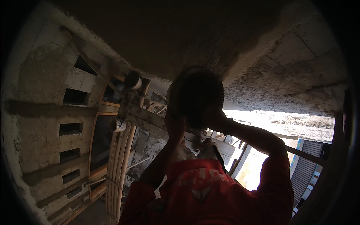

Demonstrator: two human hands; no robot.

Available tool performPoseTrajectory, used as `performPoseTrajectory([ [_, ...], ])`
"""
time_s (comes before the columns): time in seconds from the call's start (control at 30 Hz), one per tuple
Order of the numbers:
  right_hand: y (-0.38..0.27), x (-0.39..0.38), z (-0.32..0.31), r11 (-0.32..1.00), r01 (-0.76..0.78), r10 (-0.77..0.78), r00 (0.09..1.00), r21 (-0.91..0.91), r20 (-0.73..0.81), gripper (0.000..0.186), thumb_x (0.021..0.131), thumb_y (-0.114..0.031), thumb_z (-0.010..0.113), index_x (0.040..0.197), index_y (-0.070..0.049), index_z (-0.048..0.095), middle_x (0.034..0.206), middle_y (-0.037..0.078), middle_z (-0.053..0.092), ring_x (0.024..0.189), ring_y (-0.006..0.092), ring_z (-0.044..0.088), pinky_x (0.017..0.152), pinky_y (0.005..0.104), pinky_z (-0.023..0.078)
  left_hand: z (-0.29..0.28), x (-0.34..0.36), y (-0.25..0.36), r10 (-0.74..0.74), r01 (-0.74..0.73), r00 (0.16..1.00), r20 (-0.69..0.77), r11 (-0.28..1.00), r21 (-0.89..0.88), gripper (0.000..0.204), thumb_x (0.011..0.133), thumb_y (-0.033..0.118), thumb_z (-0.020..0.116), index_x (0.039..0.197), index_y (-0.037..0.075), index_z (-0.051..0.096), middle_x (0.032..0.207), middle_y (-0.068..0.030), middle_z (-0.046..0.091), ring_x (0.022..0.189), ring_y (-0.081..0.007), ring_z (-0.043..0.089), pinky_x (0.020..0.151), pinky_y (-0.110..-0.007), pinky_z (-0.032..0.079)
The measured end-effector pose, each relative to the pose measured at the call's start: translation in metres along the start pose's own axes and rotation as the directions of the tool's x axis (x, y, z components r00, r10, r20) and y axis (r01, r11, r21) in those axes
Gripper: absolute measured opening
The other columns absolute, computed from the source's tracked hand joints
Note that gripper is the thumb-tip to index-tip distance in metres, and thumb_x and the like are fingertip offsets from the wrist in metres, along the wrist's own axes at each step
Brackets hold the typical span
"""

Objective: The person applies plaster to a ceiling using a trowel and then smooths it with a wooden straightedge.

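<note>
The dark, rounded object (195, 93), material indiscernible, is between the left hand (175, 124) and right hand (217, 119). Shadow hides finger closure; grip state cannot be determined. Probably bulky, stiff: support 2 opposite lower sides.

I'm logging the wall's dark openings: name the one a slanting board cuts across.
The topmost opening, at left: the board crosses its upper right, leaving a triangle showing; those below look four-sided.
</note>
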State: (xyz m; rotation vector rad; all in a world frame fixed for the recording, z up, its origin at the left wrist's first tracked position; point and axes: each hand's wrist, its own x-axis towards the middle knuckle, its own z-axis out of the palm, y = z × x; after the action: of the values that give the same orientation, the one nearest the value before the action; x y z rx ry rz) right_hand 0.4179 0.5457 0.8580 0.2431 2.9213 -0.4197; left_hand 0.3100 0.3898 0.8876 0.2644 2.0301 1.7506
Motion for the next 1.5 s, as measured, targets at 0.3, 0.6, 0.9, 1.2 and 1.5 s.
performPoseTrajectory([
  [0.3, -0.007, -0.016, -0.117, 0.988, -0.157, 0.155, 0.975, 0.005, 0.157, 0.016, 0.085, -0.016, 0.058, 0.088, -0.003, 0.066, 0.084, 0.016, 0.067, 0.077, 0.0295, 0.068, 0.066, 0.0415, 0.055, -0.019, -0.015, 0.018, 0.100, -0.110, 0.994, 0.052, 0.965, 0.238, 0.062, 0.069, 0.003, 0.057, 0.129, -0.004, 0.049, 0.120, -0.0192, 0.058, 0.110, -0.0305, 0.059, 0.094, -0.038, 0.045],
  [0.6, -0.042, -0.055, -0.125, 0.982, 0.015, -0.011, 1.000, -0.188, 0.020, 0.032, 0.074, -0.013, 0.063, 0.102, 0.002, 0.060, 0.097, 0.022, 0.057, 0.074, 0.0340, 0.062, 0.052, 0.0467, 0.051, -0.020, -0.013, 0.021, 0.073, -0.075, 0.997, 0.031, 0.995, 0.060, 0.069, 0.063, -0.003, 0.049, 0.131, 0.002, 0.050, 0.108, -0.0097, 0.059, 0.093, -0.0173, 0.057, 0.079, -0.028, 0.047],
  [0.9, 0.008, -0.022, -0.145, 0.954, -0.141, 0.082, 0.972, -0.264, -0.220, 0.022, 0.077, -0.010, 0.061, 0.098, -0.001, 0.061, 0.075, 0.017, 0.059, 0.068, 0.0319, 0.060, 0.056, 0.0435, 0.049, -0.003, -0.022, 0.086, 0.198, -0.228, 0.971, 0.135, 0.937, 0.265, 0.060, 0.068, 0.003, 0.054, 0.127, -0.001, 0.049, 0.116, -0.0226, 0.058, 0.111, -0.0397, 0.056, 0.096, -0.045, 0.044],
  [1.2, 0.047, -0.052, -0.078, 0.997, 0.072, -0.074, 0.996, -0.036, -0.047, 0.017, 0.085, -0.016, 0.058, 0.097, -0.006, 0.063, 0.081, 0.014, 0.065, 0.072, 0.0325, 0.066, 0.063, 0.0439, 0.054, 0.006, -0.026, 0.095, 0.339, -0.371, 0.928, 0.156, 0.883, 0.288, 0.061, 0.067, 0.005, 0.056, 0.127, -0.003, 0.048, 0.116, -0.0244, 0.057, 0.108, -0.0414, 0.056, 0.093, -0.045, 0.046],
  [1.5, 0.032, -0.070, -0.118, 0.993, -0.022, 0.044, 0.980, 0.116, -0.192, 0.024, 0.088, -0.028, 0.056, 0.104, -0.011, 0.059, 0.088, 0.010, 0.067, 0.074, 0.0326, 0.066, 0.064, 0.0425, 0.056, -0.007, -0.029, 0.123, 0.340, -0.358, 0.929, 0.148, 0.926, 0.120, 0.072, 0.064, -0.001, 0.052, 0.136, 0.005, 0.046, 0.125, -0.0196, 0.056, 0.116, -0.0327, 0.056, 0.099, -0.039, 0.044],
])
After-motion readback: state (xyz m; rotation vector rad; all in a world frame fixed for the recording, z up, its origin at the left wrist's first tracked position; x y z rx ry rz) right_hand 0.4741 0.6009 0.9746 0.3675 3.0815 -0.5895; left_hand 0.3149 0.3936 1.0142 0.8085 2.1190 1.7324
